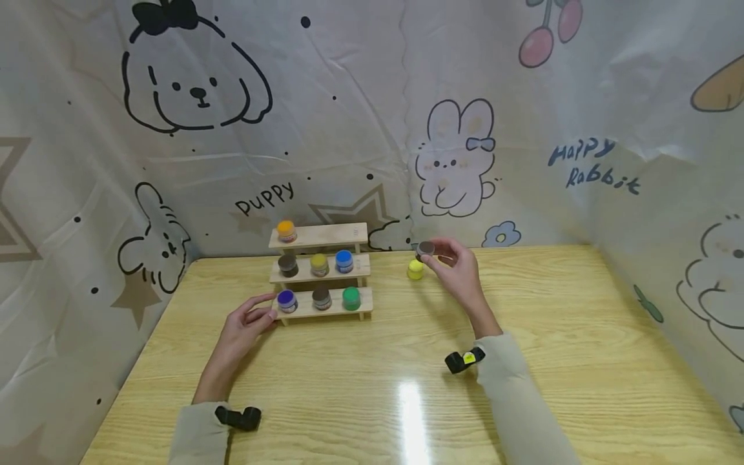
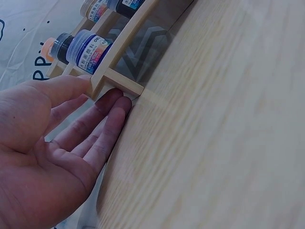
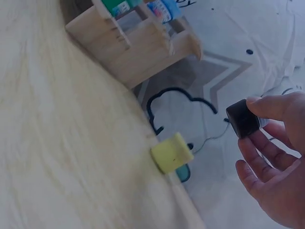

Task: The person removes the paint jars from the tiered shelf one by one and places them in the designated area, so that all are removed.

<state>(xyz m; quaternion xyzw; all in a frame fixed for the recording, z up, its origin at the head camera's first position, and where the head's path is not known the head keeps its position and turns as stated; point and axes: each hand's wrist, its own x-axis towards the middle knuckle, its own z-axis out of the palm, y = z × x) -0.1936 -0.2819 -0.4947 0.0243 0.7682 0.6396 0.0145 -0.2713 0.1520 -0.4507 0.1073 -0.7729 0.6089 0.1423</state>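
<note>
My right hand (image 1: 458,270) pinches a dark-lidded paint jar (image 1: 425,249) between thumb and fingers, raised above the table. In the right wrist view the jar (image 3: 242,119) shows its black side. Just below and left of it, a yellow paint jar (image 1: 415,270) stands on the table. My left hand (image 1: 243,326) holds the left end of a three-tier wooden rack (image 1: 331,234) at its lowest shelf. The left wrist view shows the thumb on the shelf corner and the fingertips by the short leg (image 2: 125,83). A purple paint jar (image 1: 287,301) sits close to that hand.
On the lowest shelf are also a brown-lidded jar (image 1: 321,298) and a green jar (image 1: 351,298). The middle shelf carries dark (image 1: 287,265), olive-yellow (image 1: 319,265) and blue (image 1: 344,261) jars. An orange jar (image 1: 287,231) stands top left. A printed sheet (image 1: 360,148) hangs behind the table.
</note>
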